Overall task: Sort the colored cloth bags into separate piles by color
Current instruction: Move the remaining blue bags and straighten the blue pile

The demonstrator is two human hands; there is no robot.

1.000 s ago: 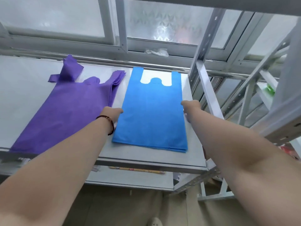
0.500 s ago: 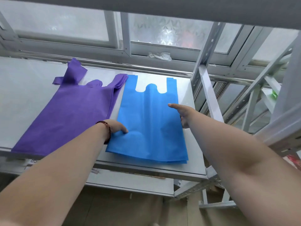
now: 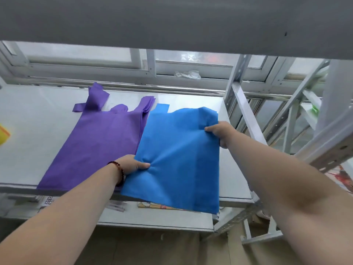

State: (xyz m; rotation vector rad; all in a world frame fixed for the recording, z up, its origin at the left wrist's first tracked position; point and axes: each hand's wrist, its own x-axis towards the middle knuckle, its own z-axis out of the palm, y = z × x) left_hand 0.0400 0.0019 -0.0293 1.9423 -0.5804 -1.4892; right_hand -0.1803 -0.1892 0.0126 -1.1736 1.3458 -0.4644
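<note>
A stack of blue cloth bags (image 3: 179, 155) is lifted off the grey shelf (image 3: 26, 131), its lower edge hanging past the shelf's front. My left hand (image 3: 131, 164) pinches its left edge, with a dark bead bracelet on the wrist. My right hand (image 3: 219, 131) grips its upper right edge, where the fabric bunches. One blue handle shows at the back; the other is folded under. A pile of purple cloth bags (image 3: 101, 142) lies flat on the shelf just to the left, handles pointing to the window.
A dark shelf board (image 3: 172, 22) hangs overhead. Metal rack posts and braces (image 3: 246, 111) stand to the right. A yellow object (image 3: 3, 133) shows at the far left edge. A lower shelf (image 3: 152, 217) holds papers. Windows run behind.
Both hands have closed on the blue stack and lifted it, pulling it toward me; its front edge now hangs over the shelf's edge. The purple pile has stayed put.
</note>
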